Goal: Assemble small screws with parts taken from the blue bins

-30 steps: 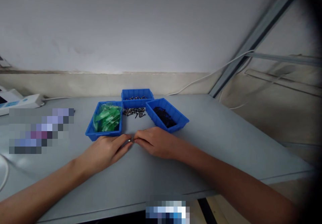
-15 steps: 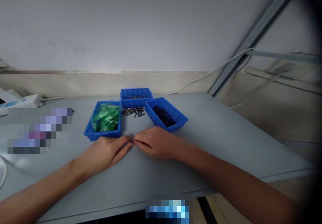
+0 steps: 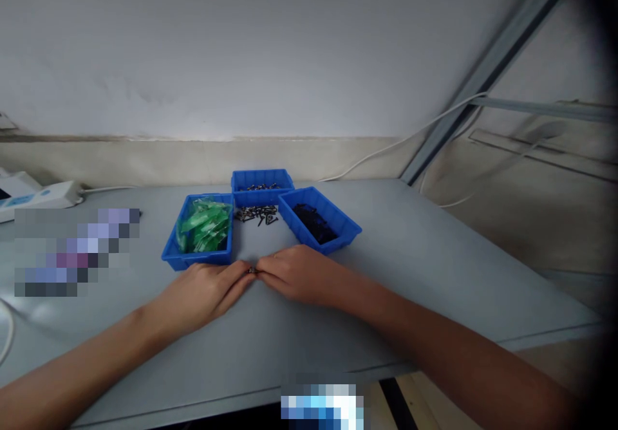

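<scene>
- Your left hand [image 3: 205,291] and right hand [image 3: 304,275], pinched nearly closed, grip a tiny shiny piece [image 3: 252,270].
- Beyond: crinkled green packets [image 3: 207,225] in a rectangular blue tray [image 3: 181,262]; slender dark screws [image 3: 261,214].

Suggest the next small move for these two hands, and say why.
Probably a slight twist by the right hand while the left hand holds steady: the two meet at a small metal piece, seemingly pinched from both sides. Its details are too small to make out, so a gentle turn seems safer than a pull.
</scene>
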A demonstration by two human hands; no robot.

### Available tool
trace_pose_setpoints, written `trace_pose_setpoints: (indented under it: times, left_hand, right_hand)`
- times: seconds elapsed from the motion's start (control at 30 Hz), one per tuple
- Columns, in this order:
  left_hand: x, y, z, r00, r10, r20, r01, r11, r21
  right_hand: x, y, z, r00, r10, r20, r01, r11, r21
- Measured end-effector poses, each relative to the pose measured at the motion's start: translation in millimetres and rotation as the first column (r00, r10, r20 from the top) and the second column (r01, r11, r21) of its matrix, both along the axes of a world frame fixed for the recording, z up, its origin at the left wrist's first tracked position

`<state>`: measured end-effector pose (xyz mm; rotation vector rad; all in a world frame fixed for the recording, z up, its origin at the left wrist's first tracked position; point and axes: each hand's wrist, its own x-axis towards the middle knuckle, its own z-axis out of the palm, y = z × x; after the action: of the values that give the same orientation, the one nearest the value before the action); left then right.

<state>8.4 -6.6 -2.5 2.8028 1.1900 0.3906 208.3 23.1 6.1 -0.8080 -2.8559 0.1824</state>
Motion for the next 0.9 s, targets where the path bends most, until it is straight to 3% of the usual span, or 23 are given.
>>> trace_pose_setpoints:
  times: [0.13,0.37,0.73,0.9]
  left_hand:
    - [0.5,-1.0,3.1,0.995,-0.002,0.095,0.004,1.000,-0.023]
    - [-0.4,0.3,-1.5,0.970,-0.080,0.232,0.059,0.994,0.097]
    - [0.1,1.2,-2.1,0.983,-0.067,0.174,0.052,0.994,0.092]
    - [0.1,-0.1,-3.9,0.998,0.008,0.065,-0.011,0.999,0.034]
  right_hand:
    - [-0.7,0.2,-1.5,0.999,0.035,-0.020,-0.035,0.999,-0.030]
    - [1.4,4.4,-3.5,0.995,0.047,-0.086,-0.060,0.986,-0.156]
    - [-0.4,2.1,-2.8,0.998,0.026,-0.057,-0.034,0.990,-0.135]
    - [1.1,2.3,1.1,0.995,0.032,-0.093,-0.045,0.989,-0.141]
